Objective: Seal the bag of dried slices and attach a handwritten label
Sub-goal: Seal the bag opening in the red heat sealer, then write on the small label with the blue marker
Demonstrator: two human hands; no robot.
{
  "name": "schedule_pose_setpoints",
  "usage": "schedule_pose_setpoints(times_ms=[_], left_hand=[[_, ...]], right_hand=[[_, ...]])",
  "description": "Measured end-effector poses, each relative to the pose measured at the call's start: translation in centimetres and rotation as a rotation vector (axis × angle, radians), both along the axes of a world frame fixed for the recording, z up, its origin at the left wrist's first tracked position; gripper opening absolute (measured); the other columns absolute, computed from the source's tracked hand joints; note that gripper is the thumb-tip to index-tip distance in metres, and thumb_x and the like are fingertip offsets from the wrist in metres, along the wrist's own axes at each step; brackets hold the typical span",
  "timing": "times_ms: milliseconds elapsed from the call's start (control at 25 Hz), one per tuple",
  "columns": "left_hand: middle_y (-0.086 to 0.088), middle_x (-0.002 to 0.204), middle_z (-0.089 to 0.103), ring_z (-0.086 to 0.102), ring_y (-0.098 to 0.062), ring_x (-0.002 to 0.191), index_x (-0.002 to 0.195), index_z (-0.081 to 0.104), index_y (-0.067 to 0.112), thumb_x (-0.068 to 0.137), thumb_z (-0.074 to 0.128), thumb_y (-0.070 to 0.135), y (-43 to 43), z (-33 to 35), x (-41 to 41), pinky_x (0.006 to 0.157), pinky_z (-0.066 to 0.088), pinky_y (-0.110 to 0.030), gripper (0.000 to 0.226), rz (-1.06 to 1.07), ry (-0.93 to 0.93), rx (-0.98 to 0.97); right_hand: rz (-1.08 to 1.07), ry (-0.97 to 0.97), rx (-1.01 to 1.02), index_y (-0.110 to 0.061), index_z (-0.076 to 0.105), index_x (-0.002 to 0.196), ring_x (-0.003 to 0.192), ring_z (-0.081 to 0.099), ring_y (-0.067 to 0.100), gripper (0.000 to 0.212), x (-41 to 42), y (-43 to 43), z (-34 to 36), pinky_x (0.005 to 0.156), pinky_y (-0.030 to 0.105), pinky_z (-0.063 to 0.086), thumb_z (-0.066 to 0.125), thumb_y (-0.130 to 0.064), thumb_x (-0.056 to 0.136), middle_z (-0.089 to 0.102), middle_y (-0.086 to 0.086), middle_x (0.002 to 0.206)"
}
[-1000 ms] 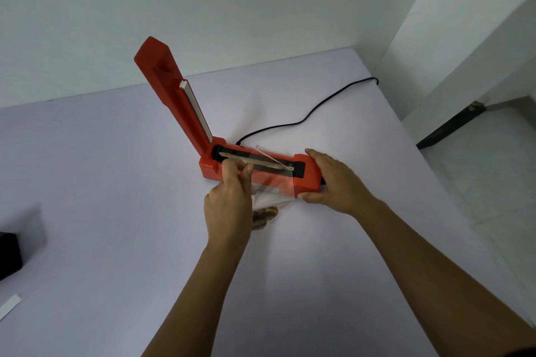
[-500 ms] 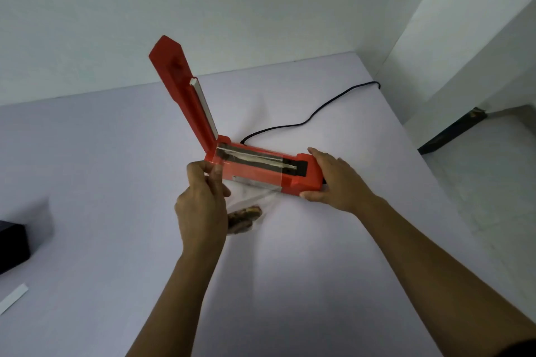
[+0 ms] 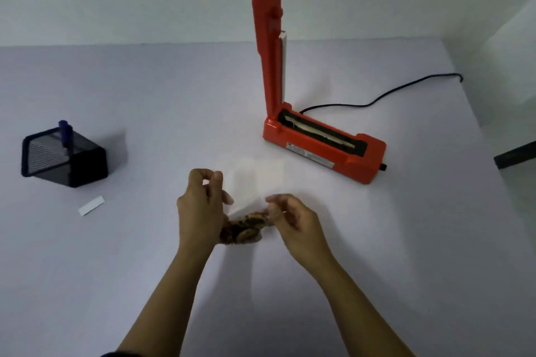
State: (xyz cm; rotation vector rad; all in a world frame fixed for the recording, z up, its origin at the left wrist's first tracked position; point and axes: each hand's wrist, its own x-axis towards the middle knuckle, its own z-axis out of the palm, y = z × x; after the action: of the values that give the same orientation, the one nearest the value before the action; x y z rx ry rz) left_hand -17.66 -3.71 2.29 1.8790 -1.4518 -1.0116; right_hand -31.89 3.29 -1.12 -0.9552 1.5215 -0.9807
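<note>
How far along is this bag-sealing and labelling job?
Done: cannot tell; no seal shows on the bag, and the sealer stands open. In hand: left hand and right hand hold the bag. Left: the label strip lies loose on the table, the pen in its holder.

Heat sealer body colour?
The heat sealer is red-orange; clearest in the head view.
</note>
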Motion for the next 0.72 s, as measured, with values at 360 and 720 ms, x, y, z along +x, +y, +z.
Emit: schedule_pose_setpoints(times_ms=[360, 720], left_hand=[[-0.005, 0.075, 0.064, 0.060, -0.027, 0.071, 0.087, 0.051, 0.014, 0.095, 0.044, 0.032, 3.8, -5.9, 6.5, 0.063, 0.047, -0.035, 0.021, 0.092, -0.194, 0.148], [-0.009, 0.104, 0.059, 0.051, -0.020, 0.083, 0.110, 0.052, 0.007, 0.094, 0.047, 0.036, 3.1, -5.7, 8.0, 0.071, 0.034, -0.029, 0.033, 0.134, -0.342, 0.023]], right_hand=[[0.066, 0.366, 0.145, -0.022, 0.059, 0.072, 0.064, 0.061, 0.007, 0.023, 6.3, 3.4, -3.3, 0.063, 0.026, 0.049, 0.058, -0.039, 0.088, 0.066, -0.007, 0.068], [0.100, 0.757, 0.124, -0.021, 0.047, 0.102, 0.067, 0.061, 0.019, 0.036, 7.4, 2.4, -2.7, 0.053, 0.028, 0.045, 0.050, -0.053, 0.087, 0.064, -0.001, 0.074]])
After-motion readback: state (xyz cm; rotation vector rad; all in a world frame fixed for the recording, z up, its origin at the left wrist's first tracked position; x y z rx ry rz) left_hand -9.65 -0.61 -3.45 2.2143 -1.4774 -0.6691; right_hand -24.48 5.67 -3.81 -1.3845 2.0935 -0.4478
